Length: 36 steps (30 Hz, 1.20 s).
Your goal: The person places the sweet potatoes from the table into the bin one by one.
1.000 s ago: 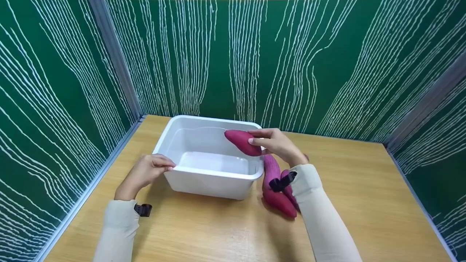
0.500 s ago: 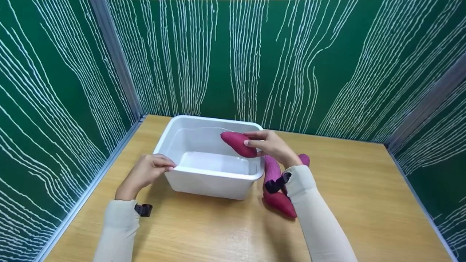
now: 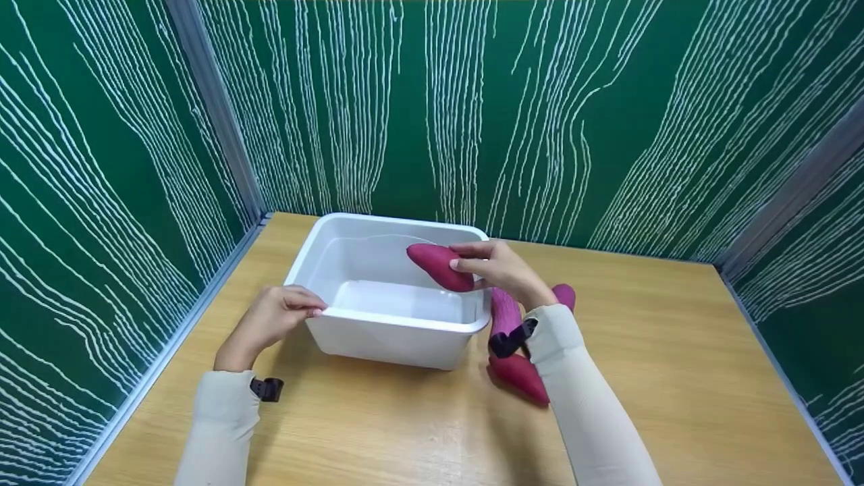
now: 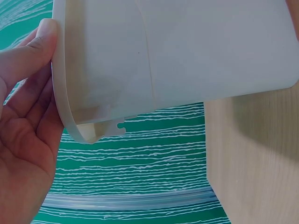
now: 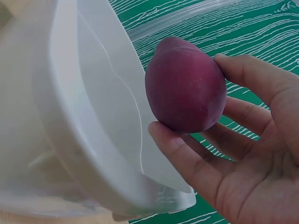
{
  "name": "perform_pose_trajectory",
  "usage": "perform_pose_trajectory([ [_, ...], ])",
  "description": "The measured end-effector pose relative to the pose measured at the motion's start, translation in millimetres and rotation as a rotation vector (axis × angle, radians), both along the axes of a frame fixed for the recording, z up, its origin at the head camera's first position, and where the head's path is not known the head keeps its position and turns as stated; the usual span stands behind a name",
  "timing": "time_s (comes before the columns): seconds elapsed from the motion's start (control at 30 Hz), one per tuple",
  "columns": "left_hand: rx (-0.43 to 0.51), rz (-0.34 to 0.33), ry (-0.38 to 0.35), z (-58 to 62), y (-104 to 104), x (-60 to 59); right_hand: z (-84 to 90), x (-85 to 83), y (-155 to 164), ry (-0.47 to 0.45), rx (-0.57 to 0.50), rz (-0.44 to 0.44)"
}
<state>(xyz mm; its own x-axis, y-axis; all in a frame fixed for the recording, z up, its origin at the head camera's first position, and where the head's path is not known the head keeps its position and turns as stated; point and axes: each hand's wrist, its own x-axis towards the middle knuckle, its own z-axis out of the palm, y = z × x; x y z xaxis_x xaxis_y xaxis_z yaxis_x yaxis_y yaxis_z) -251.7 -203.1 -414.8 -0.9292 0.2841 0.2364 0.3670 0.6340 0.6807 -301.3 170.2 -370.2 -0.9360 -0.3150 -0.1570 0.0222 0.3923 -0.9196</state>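
My right hand (image 3: pixel 509 273) holds a red sweet potato (image 3: pixel 435 265) between thumb and fingers, over the right part of a white plastic bin (image 3: pixel 385 343). In the right wrist view the sweet potato (image 5: pixel 187 88) shows end-on at the fingertips, beside the bin's rim (image 5: pixel 70 102). My left hand (image 3: pixel 273 317) pinches the rim at the bin's front left corner. The left wrist view shows its thumb and fingers at that rim (image 4: pixel 60 70). No other sweet potato shows on the visible part of the bin's floor.
Right of the bin lie a red sweet potato (image 3: pixel 518 379) and a long purple, ridged root (image 3: pixel 505 317). My right wrist partly hides another purple piece (image 3: pixel 564 295). Green panels (image 3: pixel 405 135) with white wavy lines stand around the wooden table (image 3: pixel 675 378).
My right hand has shifted slightly left with the sweet potato, farther over the bin, then almost stopped. More of the purple piece behind its wrist shows. The left hand and bin stay in place.
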Motion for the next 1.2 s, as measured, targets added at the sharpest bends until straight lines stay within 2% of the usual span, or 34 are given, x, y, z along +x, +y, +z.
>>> perform_pose_trajectory([
  [0.13,0.001,0.004,0.0,0.4,0.9,0.0,-0.5,0.1,-0.8,0.002,-0.001,0.005],
  [0.33,-0.002,0.032,-0.055,2.3,1.2,1.4,-0.1,0.1,-3.2,-0.003,-0.008,0.008],
  [0.63,0.002,0.037,-0.094,3.8,1.3,0.5,2.0,-0.7,-4.3,-0.005,0.007,0.008],
  [0.93,0.014,0.005,-0.023,1.9,1.5,-0.8,0.2,-1.4,-2.9,0.011,-0.037,0.017],
  [1.2,0.011,0.012,-0.017,1.2,1.1,0.4,-0.4,0.5,-3.1,0.035,-0.006,0.031],
])
